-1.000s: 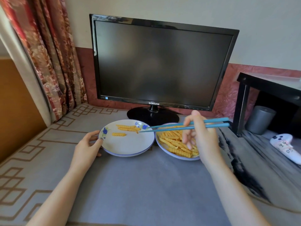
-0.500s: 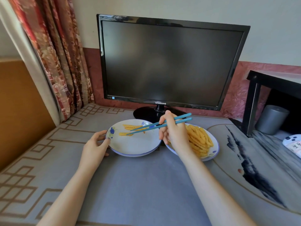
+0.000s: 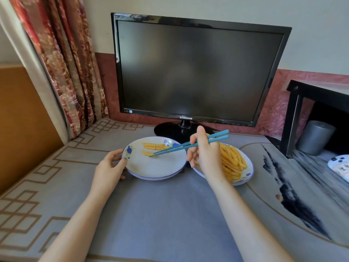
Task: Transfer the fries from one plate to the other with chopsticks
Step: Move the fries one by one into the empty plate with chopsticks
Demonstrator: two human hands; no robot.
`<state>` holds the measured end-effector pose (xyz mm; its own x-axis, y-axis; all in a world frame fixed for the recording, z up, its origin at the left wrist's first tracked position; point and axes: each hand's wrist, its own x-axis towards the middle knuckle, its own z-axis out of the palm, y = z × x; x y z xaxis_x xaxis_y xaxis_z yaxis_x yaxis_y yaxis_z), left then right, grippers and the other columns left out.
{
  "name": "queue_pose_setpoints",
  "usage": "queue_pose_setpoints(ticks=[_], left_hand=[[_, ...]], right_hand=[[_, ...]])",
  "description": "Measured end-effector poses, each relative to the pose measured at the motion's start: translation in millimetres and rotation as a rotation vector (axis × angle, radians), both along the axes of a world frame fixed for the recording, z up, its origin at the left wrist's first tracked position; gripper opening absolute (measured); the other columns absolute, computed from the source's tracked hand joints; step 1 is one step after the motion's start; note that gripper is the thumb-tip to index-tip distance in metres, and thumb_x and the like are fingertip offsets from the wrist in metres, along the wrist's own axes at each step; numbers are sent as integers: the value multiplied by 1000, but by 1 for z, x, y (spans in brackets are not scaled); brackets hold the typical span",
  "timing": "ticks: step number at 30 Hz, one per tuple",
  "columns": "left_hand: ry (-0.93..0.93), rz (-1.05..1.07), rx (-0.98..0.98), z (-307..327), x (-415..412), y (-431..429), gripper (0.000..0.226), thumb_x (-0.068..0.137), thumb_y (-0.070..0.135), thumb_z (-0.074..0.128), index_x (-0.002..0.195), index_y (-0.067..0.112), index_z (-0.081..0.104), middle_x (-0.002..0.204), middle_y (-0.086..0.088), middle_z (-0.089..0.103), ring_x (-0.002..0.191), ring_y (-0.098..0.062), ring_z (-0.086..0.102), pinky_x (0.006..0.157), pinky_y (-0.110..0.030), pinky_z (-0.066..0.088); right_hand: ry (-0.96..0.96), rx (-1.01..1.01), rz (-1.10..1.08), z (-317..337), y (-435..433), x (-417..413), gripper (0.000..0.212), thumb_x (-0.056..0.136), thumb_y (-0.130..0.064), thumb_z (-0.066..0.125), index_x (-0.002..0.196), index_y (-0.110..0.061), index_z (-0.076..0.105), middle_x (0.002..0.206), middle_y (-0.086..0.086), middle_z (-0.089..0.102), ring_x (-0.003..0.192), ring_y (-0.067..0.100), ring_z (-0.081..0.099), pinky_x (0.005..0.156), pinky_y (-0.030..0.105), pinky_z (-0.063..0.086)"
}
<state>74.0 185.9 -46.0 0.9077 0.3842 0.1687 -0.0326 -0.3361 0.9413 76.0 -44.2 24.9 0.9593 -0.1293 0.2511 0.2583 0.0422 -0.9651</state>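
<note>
**Chopstick tips down on the left-hand plate**

Right hand point(image 3: 204, 154) hangs raised over the spot where the two plates meet, its forearm coming in from the lower right and crossing the near edge of the right plate point(image 3: 248, 168). The fingers are curled round a pair of blue chopsticks point(image 3: 170, 150), pinching them near their upper ends, with the forefinger standing up along the top. The sticks slope down to the left, and their tips lie close together at a single fry point(image 3: 147, 153) on the left plate point(image 3: 156, 169). Whether they grip that fry or only touch it, I cannot tell.

Left hand point(image 3: 108, 168) holds the left plate at its outer edge, thumb on the rim and fingers curled round beneath it, wrist low over the grey table mat point(image 3: 160, 214). A few more fries point(image 3: 153, 146) lie toward the back of this plate. Most of the fries point(image 3: 232, 161) are heaped on the right plate, partly hidden by the right hand. A dark monitor point(image 3: 196, 69) stands just behind both plates.
</note>
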Motion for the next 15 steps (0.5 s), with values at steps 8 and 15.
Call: queue_pose_setpoints(ticks=[8, 15], left_hand=[[2, 3, 16, 1, 0, -1, 32, 91, 13, 53, 122, 17, 58, 107, -1, 64, 55, -22, 59, 42, -6, 42], [-8, 0, 11, 1, -2, -2, 33, 92, 12, 53, 125, 14, 57, 108, -3, 63, 58, -21, 57, 42, -6, 42]], right_hand=[[-44, 48, -119, 22, -34, -19, 43, 101, -32, 38, 66, -10, 49, 40, 10, 50, 27, 19, 36, 33, 16, 27], [-125, 15, -271, 28, -102, -50, 42, 101, -32, 36, 65, -11, 45, 36, 8, 47, 25, 16, 33, 33, 18, 19]])
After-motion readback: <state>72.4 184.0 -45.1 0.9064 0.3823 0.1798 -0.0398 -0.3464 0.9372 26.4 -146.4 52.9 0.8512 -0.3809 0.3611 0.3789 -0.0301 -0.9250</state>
